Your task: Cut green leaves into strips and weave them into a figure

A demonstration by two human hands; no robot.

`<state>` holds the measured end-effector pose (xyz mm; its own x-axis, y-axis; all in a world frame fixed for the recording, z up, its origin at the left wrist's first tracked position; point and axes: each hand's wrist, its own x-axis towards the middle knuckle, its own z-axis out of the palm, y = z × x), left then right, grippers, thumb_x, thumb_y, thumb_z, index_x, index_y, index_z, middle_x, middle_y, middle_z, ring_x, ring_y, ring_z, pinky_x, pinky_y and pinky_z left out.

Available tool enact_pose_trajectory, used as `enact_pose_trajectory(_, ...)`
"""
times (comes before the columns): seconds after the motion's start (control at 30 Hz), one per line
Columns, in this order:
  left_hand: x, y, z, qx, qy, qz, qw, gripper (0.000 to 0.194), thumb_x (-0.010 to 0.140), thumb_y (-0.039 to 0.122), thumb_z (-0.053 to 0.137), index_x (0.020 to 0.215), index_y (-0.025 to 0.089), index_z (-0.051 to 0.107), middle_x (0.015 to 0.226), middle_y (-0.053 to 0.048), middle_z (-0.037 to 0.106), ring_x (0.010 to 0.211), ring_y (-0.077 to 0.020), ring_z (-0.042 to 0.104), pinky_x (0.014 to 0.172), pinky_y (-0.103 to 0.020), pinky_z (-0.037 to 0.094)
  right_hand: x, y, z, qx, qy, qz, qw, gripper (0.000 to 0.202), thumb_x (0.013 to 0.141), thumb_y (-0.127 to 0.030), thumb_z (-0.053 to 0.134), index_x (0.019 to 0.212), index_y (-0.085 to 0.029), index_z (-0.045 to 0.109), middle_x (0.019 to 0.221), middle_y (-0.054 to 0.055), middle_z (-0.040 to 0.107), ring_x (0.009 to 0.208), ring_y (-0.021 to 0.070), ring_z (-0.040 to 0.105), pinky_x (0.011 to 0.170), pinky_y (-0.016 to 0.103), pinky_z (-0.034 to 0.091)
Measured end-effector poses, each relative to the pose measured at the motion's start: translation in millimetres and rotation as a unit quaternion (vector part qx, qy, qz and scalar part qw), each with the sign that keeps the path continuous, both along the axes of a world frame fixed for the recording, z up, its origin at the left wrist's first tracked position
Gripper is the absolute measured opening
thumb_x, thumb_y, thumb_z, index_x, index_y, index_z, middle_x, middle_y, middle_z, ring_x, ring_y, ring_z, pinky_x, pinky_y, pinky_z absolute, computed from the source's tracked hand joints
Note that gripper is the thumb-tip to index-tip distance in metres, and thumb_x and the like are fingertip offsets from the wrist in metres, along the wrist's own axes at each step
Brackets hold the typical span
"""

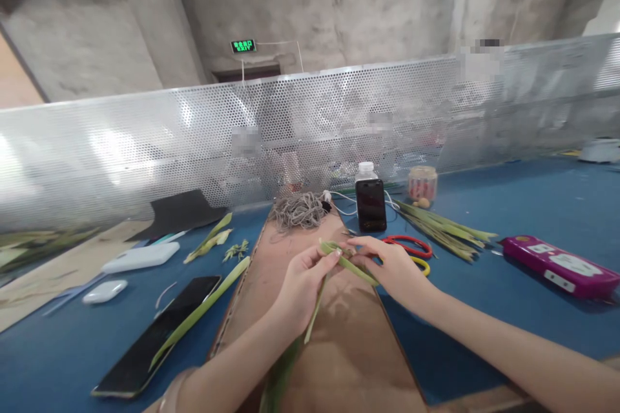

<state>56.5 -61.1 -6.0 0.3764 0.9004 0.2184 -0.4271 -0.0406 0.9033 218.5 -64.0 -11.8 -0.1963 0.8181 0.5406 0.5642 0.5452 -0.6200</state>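
Note:
Over a strip of brown cardboard (353, 342), both my hands meet around a folded green leaf strip (358, 271). My left hand (307, 277) is closed, its thumb pressing the strip against the fingers. One narrow end of leaf hangs below that hand. From the other side my right hand (390, 264) pinches the same folded piece, its fingertips partly hidden behind the leaf. Just beyond the right hand lie scissors with red and yellow handles (411, 245). A darker green leaf (281, 374) shows below my left forearm.
Grey cord (300, 211) is heaped at the cardboard's far end. A phone (371, 205) stands before a bottle; another phone (155, 335) lies left under a long leaf. Right are leaf strips (445, 229), a jar (422, 184) and a purple packet (557, 264). A perforated metal screen (194, 142) stands behind.

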Motion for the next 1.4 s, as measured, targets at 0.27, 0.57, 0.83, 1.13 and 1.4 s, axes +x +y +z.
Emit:
enact_pose_trajectory(0.27,-3,5,-0.2,-0.012,-0.019,0.033,0.999,0.02,0.067,0.024,0.067,0.081,0.01,0.066,0.082,-0.007,0.068,0.079,-0.0166,0.06,0.078,-0.026,0.044,-3,-14,21.1,0.353,-0.306,-0.054,0.882,0.021,0.087,-0.017,0.038,0.099,-0.017,0.055,0.082,0.009,0.061,0.073,0.0198,0.052,0.068,0.035,0.043)
enact_pose_trajectory(0.57,-2,4,-4.1,-0.077,0.005,0.004,0.997,0.021,0.063,0.029,0.07,0.074,0.012,0.066,0.068,-0.004,0.066,0.062,-0.0114,0.058,0.059,-0.02,0.043,-42,-9,3.2,0.488,-0.471,0.079,0.731,0.024,0.084,-0.011,0.036,0.081,-0.017,0.06,0.075,0.004,0.058,0.068,0.0176,0.049,0.073,0.038,0.041)
enact_pose_trajectory(0.83,-8,8,-4.6,-0.035,0.036,0.011,0.999,0.02,0.069,0.024,0.065,0.084,0.011,0.065,0.074,-0.005,0.064,0.068,-0.0138,0.058,0.062,-0.022,0.043,-32,-10,4.5,0.463,-0.36,0.121,0.801,0.028,0.086,-0.011,0.032,0.093,-0.01,0.059,0.071,0.008,0.061,0.068,0.0181,0.051,0.071,0.036,0.042)
enact_pose_trajectory(1.13,-10,8,4.4,-0.002,0.001,0.044,0.999,0.01,0.069,0.019,0.063,0.073,0.011,0.067,0.078,-0.006,0.067,0.078,-0.0158,0.06,0.08,-0.027,0.044,-23,-1,11.9,0.133,0.036,0.029,0.99,0.009,0.083,-0.023,0.05,0.078,-0.018,0.056,0.08,0.003,0.056,0.079,0.0155,0.051,0.07,0.027,0.043)
enact_pose_trajectory(1.4,-11,10,0.6,0.062,0.044,0.047,0.996,0.012,0.075,0.02,0.058,0.078,0.011,0.065,0.08,-0.007,0.067,0.08,-0.0189,0.061,0.081,-0.033,0.045,-23,6,10.1,-0.089,0.206,0.05,0.973,0.017,0.083,-0.033,0.047,0.077,-0.018,0.051,0.072,-0.001,0.056,0.069,0.0135,0.054,0.063,0.025,0.042)
